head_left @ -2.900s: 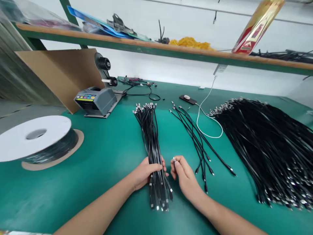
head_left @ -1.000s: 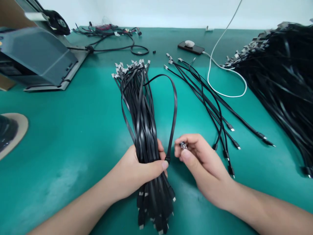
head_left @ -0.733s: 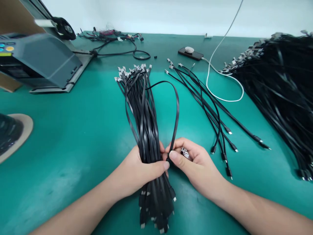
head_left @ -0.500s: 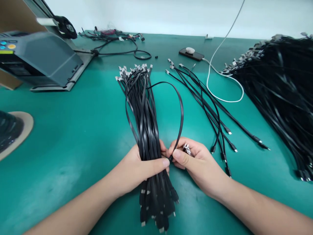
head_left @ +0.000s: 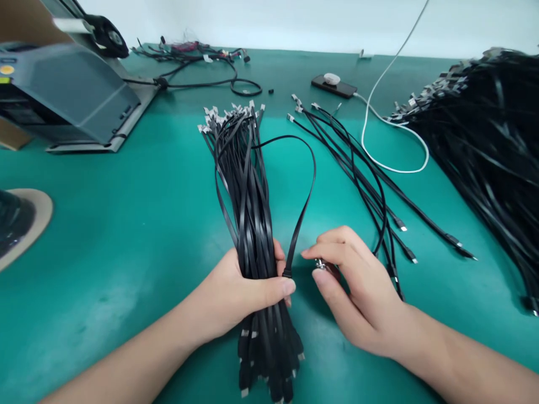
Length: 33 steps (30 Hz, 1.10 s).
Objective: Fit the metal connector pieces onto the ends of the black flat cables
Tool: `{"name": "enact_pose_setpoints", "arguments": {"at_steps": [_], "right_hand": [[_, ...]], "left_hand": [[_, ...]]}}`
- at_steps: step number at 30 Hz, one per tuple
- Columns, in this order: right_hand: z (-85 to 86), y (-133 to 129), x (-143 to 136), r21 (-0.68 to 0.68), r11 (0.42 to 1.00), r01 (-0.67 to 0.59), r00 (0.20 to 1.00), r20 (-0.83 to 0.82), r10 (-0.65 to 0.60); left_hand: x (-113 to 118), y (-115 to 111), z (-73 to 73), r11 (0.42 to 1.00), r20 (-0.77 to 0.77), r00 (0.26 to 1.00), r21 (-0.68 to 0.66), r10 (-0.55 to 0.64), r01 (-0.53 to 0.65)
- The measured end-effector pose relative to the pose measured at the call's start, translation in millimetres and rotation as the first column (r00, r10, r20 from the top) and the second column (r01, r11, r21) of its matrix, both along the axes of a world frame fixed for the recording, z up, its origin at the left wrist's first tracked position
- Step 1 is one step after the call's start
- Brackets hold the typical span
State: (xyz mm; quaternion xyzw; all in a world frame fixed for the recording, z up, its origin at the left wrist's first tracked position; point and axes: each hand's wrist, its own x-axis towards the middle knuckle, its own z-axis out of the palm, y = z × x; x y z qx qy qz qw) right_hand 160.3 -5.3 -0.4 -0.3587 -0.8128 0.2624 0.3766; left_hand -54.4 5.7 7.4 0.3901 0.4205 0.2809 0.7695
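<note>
A thick bundle of flat black cables [head_left: 255, 213] runs up the middle, metal connectors at both ends. My left hand [head_left: 248, 289] is wrapped round its lower part, the thumb across the front. One cable [head_left: 312, 168] arches out to the right, its end pressed under my left thumb. Just right of the bundle, my right hand [head_left: 357, 292] is off the cables, thumb and forefinger apart, with a small shiny metal piece [head_left: 320, 264] between or behind its fingers. Several loose black cables [head_left: 357, 168] lie beyond my right hand.
A large heap of black cables [head_left: 484, 129] fills the right side. At the back lie a phone [head_left: 334, 87], a white cord [head_left: 393, 169] and tangled wires [head_left: 189, 56]. A grey machine [head_left: 80, 90] stands at the left, above a round-based roll [head_left: 40, 216] on the green table [head_left: 126, 224].
My right hand has let go of the arched cable's end and moved right, its fingers spreading. The cable end now rests at my left thumb. The view has shifted slightly.
</note>
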Motion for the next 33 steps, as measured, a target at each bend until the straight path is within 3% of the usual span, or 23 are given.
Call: {"name": "enact_pose_setpoints", "arguments": {"at_steps": [6, 17, 27, 33], "right_hand": [[-1.6, -1, -8, 0.139, 0.984, 0.11, 0.994, 0.003, -0.112], [0.7, -5, -12, 0.118, 0.983, 0.144, 0.987, 0.049, -0.15], [0.0, -4, -15, 0.073, 0.984, 0.163, 0.985, 0.042, -0.166], [0.5, -4, -13, 0.05, 0.986, 0.159, 0.986, 0.044, -0.162]], "left_hand": [[2, 1, 3.2, 0.998, -0.017, 0.998, -0.018, 0.06, -0.06], [7, 0, 7.4, 0.992, -0.049, 0.992, -0.041, 0.117, -0.119], [1, 0, 2.2, 0.997, 0.023, 0.997, -0.051, 0.067, -0.066], [2, -1, 3.7, 0.998, -0.025, 0.998, -0.002, 0.06, -0.06]]}}
